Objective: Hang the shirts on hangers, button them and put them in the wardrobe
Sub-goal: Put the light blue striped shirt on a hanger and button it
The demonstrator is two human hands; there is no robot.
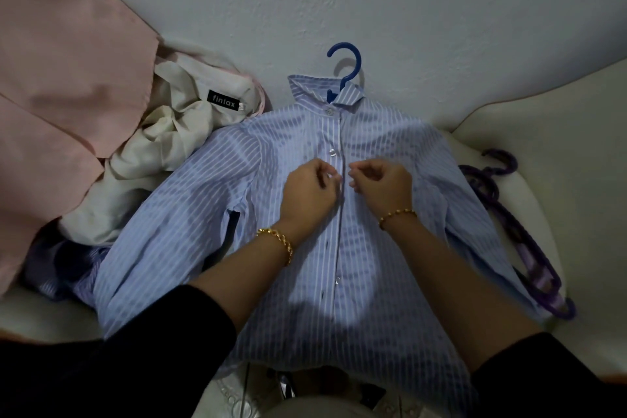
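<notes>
The left grip [310, 190] pinches the button edge of the striped shirt [210, 214], and the right grip [381, 185] pinches the facing edge, just below a fastened button [331, 152]. The shirt lies flat on a white seat [543, 132], with a blue hanger [346, 68] in its collar. The thin cloth may slip. Uneven edges could put a button in the wrong hole, and tugging might pull the hanger askew.

blue hanger [346, 68]: you see only the hook, the rest is inside the striped shirt [373, 265] | pink garment [51, 78]: cut by left edge | purple hangers [519, 234]: partly under a sleeve | right hand [381, 181]: whether your curled fingers pinch cloth, too small to tell | dark clutter [288, 387] at bottom edge: unreadable
</notes>
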